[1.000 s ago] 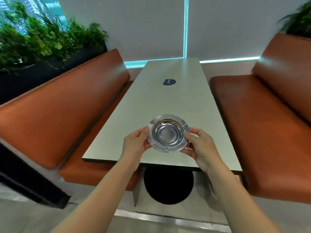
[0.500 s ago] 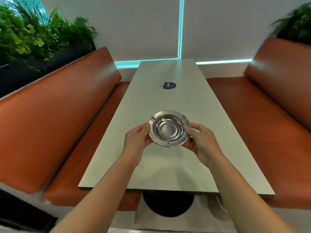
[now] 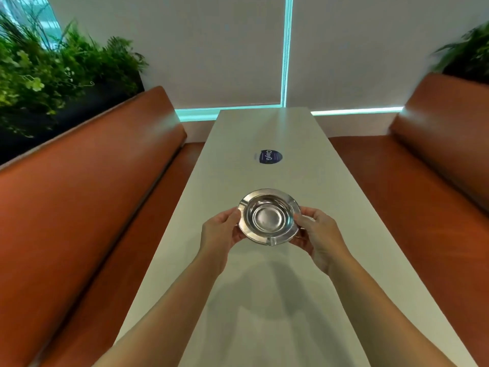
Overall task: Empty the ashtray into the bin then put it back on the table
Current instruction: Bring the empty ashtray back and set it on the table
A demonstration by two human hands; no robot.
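A round, shiny metal ashtray (image 3: pixel 268 217) with a wide rim and an empty bowl is held level over the middle of the long pale grey table (image 3: pixel 312 300). My left hand (image 3: pixel 221 234) grips its left rim and my right hand (image 3: pixel 316 237) grips its right rim, fingers curled under the edge. Whether the ashtray's base touches the tabletop I cannot tell. No bin is in view.
A round dark blue sticker (image 3: pixel 270 157) lies on the table beyond the ashtray. Orange-brown padded benches (image 3: pixel 87 197) (image 3: pixel 423 197) flank the table on both sides. Green plants (image 3: pixel 45 75) stand behind the left backrest, and a white wall closes the far end.
I have moved closer, so the table's near edge and its base have left the view. Both hands have carried the ashtray forward over the tabletop.
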